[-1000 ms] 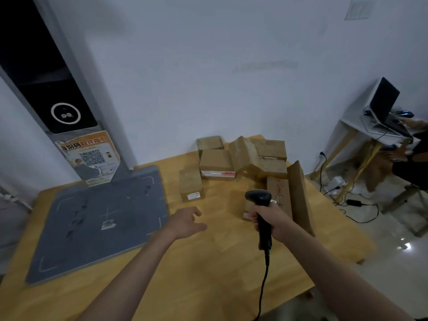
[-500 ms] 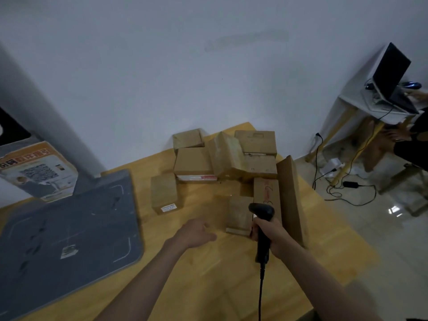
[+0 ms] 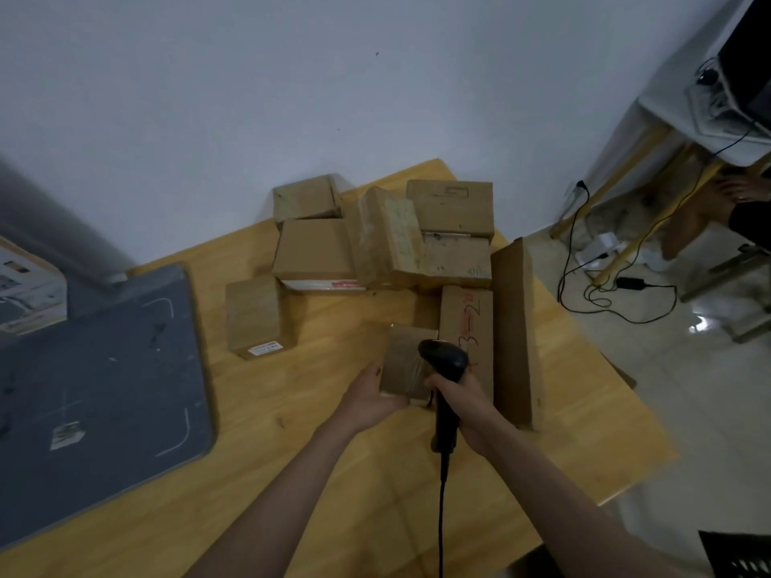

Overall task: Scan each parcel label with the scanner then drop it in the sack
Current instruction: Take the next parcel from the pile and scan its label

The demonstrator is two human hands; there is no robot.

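A small brown parcel (image 3: 404, 360) lies on the wooden table (image 3: 317, 486) just in front of me. My left hand (image 3: 369, 400) holds its near left corner, fingers underneath its edge. My right hand (image 3: 465, 404) grips the handle of a black corded scanner (image 3: 444, 362), whose head sits over the parcel's right side. Several more cardboard parcels (image 3: 384, 239) are piled behind, by the wall. A parcel with red writing (image 3: 465, 327) lies right of the small one. No sack is in view.
A grey scale platform (image 3: 96, 390) covers the table's left part, with a printed sign (image 3: 29, 285) behind it. A long parcel (image 3: 515, 327) stands on edge near the table's right side. Cables (image 3: 605, 285) trail on the tiled floor beside a white desk (image 3: 701, 118).
My left hand has moved right across the table and taken hold of the small parcel. The scanner has come in over it. The view has tilted down and right.
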